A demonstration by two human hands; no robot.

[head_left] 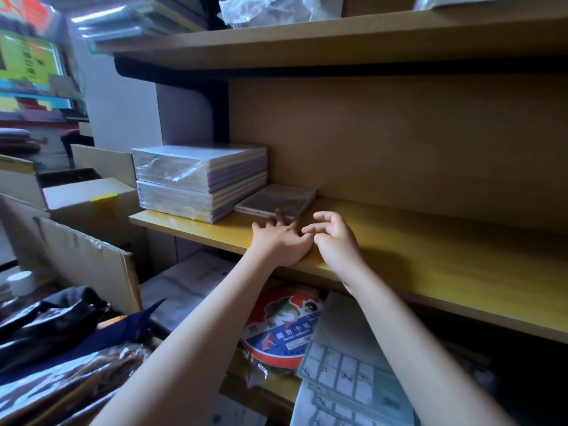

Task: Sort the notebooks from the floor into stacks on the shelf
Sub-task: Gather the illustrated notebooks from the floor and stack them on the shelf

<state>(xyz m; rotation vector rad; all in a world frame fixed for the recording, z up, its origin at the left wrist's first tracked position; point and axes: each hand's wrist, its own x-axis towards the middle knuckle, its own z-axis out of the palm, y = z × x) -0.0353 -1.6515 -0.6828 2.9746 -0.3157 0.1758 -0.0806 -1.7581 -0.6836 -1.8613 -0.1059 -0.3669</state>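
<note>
A tall stack of plastic-wrapped notebooks (199, 179) stands at the left end of the yellow wooden shelf (430, 265). Beside it on the right lies a low, thin stack of dark-covered notebooks (276, 198). My left hand (281, 239) lies flat on the shelf board, its spread fingertips touching the front edge of that thin stack. My right hand (333, 236) hovers just to the right of the left hand, fingers loosely curled, holding nothing.
The upper shelf board (338, 41) hangs overhead with wrapped goods on it. Cardboard boxes (89, 207) stand to the left. Below the shelf lie a round cardboard pack (279, 327), grid-printed sheets (347, 379) and a dark bag (52, 321).
</note>
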